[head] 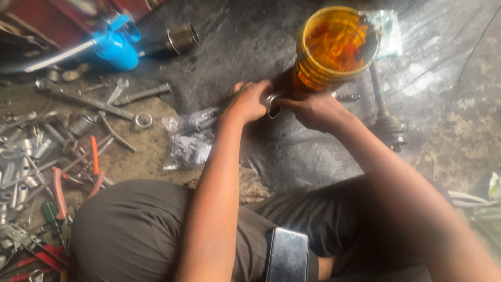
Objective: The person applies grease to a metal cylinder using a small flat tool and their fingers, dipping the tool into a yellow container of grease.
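both hands [249,102] [313,108] on a metal ring [273,104] beside a yellow bucket [330,47]

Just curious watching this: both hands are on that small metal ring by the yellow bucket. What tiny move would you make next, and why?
Probably steady the metal ring before anything else: the left hand and right hand both pinch it close beside the yellow bucket, above the dark greasy floor.

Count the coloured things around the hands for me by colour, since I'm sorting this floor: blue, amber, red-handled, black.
Blue oil can: 1
Amber see-through bucket: 1
Red-handled pliers: 1 pair beside the knee; more red handles show at the lower left edge, too cut off to count
Black phone on the lap: 1
Total: 4
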